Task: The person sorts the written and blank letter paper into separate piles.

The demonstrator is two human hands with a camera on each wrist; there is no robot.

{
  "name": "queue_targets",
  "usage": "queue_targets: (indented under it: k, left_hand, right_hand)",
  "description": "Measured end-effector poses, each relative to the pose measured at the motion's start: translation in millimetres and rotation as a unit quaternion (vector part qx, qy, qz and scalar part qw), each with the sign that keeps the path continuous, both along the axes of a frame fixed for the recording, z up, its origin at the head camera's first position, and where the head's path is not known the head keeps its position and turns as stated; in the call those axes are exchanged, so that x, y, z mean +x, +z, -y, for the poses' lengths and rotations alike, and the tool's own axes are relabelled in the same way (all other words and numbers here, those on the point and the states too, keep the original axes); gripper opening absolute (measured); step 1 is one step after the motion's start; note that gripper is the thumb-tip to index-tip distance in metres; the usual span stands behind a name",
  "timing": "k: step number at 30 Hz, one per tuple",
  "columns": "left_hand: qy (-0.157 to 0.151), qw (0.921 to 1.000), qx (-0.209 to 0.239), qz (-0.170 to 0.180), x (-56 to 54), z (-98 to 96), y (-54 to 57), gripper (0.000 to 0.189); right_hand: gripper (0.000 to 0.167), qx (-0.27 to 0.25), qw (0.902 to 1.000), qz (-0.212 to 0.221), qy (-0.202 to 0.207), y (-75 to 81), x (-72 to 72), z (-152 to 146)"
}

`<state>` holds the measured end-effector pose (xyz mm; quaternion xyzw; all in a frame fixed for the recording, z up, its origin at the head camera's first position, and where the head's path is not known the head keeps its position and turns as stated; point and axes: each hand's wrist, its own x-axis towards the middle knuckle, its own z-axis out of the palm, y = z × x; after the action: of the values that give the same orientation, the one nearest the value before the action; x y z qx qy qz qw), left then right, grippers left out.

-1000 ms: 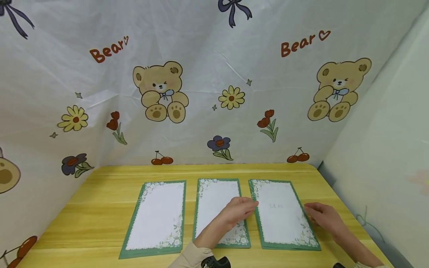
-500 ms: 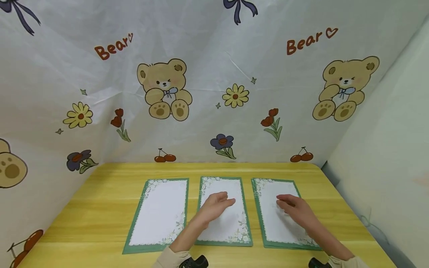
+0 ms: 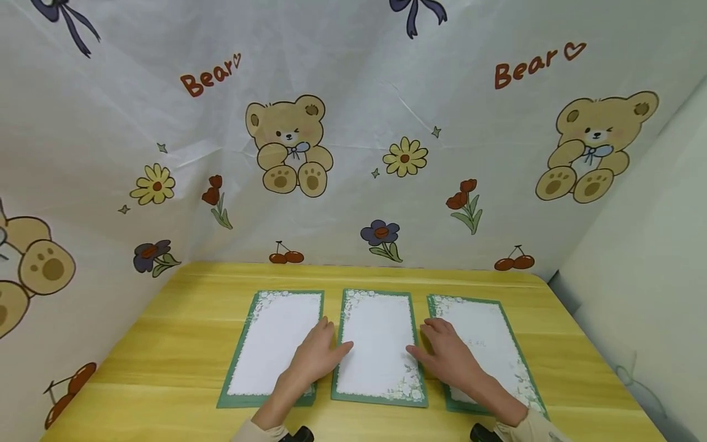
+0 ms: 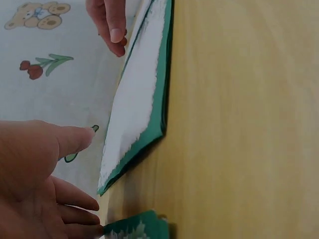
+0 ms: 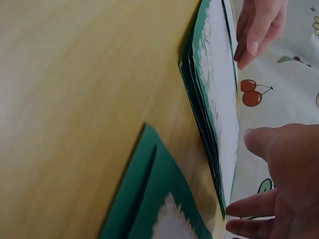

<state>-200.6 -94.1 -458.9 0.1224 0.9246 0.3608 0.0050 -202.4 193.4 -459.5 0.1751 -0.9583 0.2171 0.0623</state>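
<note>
Three stacks of green-edged white paper sheets with floral borders lie in a row. My left hand (image 3: 312, 356) hovers over the gap between the left stack (image 3: 267, 350) and the middle stack (image 3: 378, 337), its thumb over the middle stack's left edge. At that stack's other side is my right hand (image 3: 450, 362), thumb over its right edge and the rest partly covering the right stack (image 3: 497, 328). Both hands have spread, fairly straight fingers and hold nothing. In the right wrist view, the middle stack (image 5: 217, 84) shows several layered edges; whether fingertips touch it I cannot tell.
The stacks lie on a yellow wood-grain table (image 3: 160, 350). Behind it hangs a white cloth (image 3: 353, 123) printed with bears and flowers. A pale wall (image 3: 652, 258) stands at the right, with a thin cord (image 3: 641, 380) beside the table edge.
Both hands have moved left from the right stack: the right one now beside the middle stack, the left one between left and middle stacks. The middle stack now sits straighter. The view has shifted slightly.
</note>
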Motion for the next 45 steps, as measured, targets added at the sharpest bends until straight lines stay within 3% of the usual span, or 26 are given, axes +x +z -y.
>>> queue_targets:
  k: [5,12,17,24,33,40,45]
  left_hand:
    - [0.004,0.9988,-0.028,-0.04,1.4,-0.3,-5.2,0.039]
    - [0.015,0.998,-0.026,-0.055,-0.8,-3.9,-7.0,0.049]
    - [0.02,0.9971,-0.028,-0.068,-1.3,-7.5,-10.3,0.034]
    - [0.019,0.9987,-0.011,-0.045,-0.2,-10.2,-14.0,0.047]
    - [0.02,0.9994,0.0,-0.028,1.9,-12.0,-14.9,0.054]
    - [0.028,0.9956,0.071,-0.054,0.5,-12.2,-8.7,0.04]
    - [0.032,0.9862,0.146,-0.07,-4.1,-9.0,-9.5,0.029]
  right_hand:
    - [0.065,0.017,0.9996,0.023,-0.003,-4.0,-0.7,4.0]
    - [0.069,0.005,0.9993,0.036,0.004,-4.6,0.6,7.7]
    - [0.072,0.002,0.9992,0.04,0.01,-5.2,1.6,9.9]
    - [0.079,-0.003,0.9975,0.071,0.007,-8.8,5.1,12.0]
    - [0.076,-0.017,0.9976,0.067,0.006,-9.5,7.5,12.3]
    - [0.058,-0.093,0.9947,0.033,-0.028,-7.4,4.7,14.3]
    - [0.046,-0.213,0.9746,0.045,-0.054,-7.9,3.2,16.4]
